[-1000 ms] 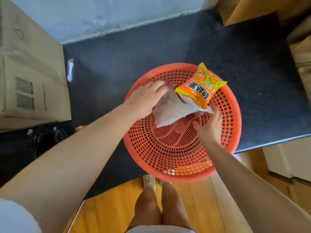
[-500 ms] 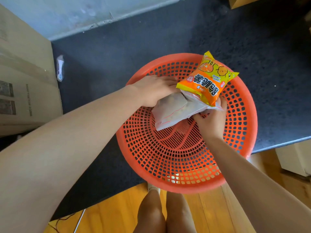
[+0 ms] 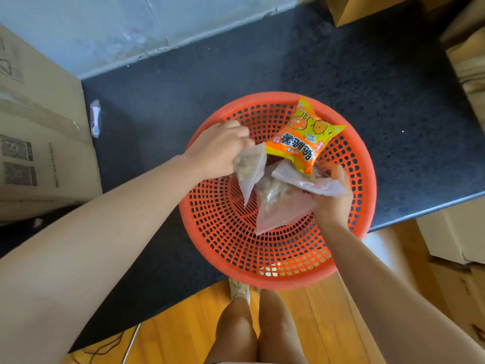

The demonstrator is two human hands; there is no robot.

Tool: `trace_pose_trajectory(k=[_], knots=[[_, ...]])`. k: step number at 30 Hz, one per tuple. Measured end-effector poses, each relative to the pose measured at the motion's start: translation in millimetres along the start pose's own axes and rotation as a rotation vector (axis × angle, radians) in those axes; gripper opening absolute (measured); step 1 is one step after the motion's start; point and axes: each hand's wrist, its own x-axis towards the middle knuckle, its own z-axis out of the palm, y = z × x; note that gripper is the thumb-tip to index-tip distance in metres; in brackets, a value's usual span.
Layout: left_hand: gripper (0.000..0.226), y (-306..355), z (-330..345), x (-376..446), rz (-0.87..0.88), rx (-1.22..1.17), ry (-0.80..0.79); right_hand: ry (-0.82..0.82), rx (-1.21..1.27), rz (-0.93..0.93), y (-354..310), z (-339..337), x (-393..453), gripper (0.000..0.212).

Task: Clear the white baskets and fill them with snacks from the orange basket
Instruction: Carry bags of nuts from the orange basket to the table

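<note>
A round orange basket (image 3: 278, 258) sits on a dark mat, right below me. My left hand (image 3: 217, 151) grips one clear bag of nuts (image 3: 249, 172) by its top, and the bag hangs over the basket. My right hand (image 3: 332, 198) holds two more clear bags (image 3: 280, 203) together with an orange-yellow snack packet (image 3: 304, 140) that rests on top of them. The three clear bags are spread apart. No white basket is in view.
A large cardboard box (image 3: 39, 143) stands at the left, with a small wrapped item (image 3: 95, 118) on the dark mat (image 3: 183, 82) beside it. More boxes (image 3: 467, 56) fill the right side. Wooden floor (image 3: 183, 334) and my legs (image 3: 252, 329) are at the bottom.
The bundle of clear bags has split: my left hand has pulled one bag away to the left, while my right hand keeps the others and the orange packet.
</note>
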Motion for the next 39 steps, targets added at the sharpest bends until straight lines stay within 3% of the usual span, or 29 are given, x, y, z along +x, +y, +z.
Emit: trace_pose_trajectory(k=[4, 9, 13, 18, 23, 26, 28, 32, 36, 39], knots=[[0.022, 7, -14, -28, -0.183, -0.192, 0.032, 0.001, 0.093, 0.072, -18, -22, -25, 0.034], [0.032, 37, -54, -77, -0.503, -0.895, 0.208, -0.11, 0.32, 0.086, -43, -63, -61, 0.033], [0.025, 65, -72, -109, -0.529, -1.425, 0.292, -0.173, 0.584, 0.196, -59, -92, -98, 0.035], [0.037, 109, -89, -140, -0.584, -1.694, 0.169, -0.058, 0.893, 0.355, -80, -114, -158, 0.046], [0.066, 154, -113, -166, -0.562, -1.864, -0.176, 0.145, 1.061, 0.36, -102, -130, -229, 0.045], [0.095, 175, -125, -180, -0.386, -1.899, -0.352, 0.296, 1.121, 0.345, -106, -141, -283, 0.046], [0.101, 190, -128, -188, -0.274, -1.827, -0.464, 0.421, 1.195, 0.352, -104, -149, -322, 0.042], [0.064, 222, -118, -202, -0.087, -1.59, -0.599, 0.713, 1.269, 0.369, -95, -159, -403, 0.033], [0.053, 259, -103, -213, 0.003, -1.439, -0.631, 0.874, 1.154, 0.329, -97, -162, -464, 0.023], [0.044, 307, -90, -237, 0.079, -1.353, -0.772, 1.154, 1.108, 0.346, -89, -154, -527, 0.028]])
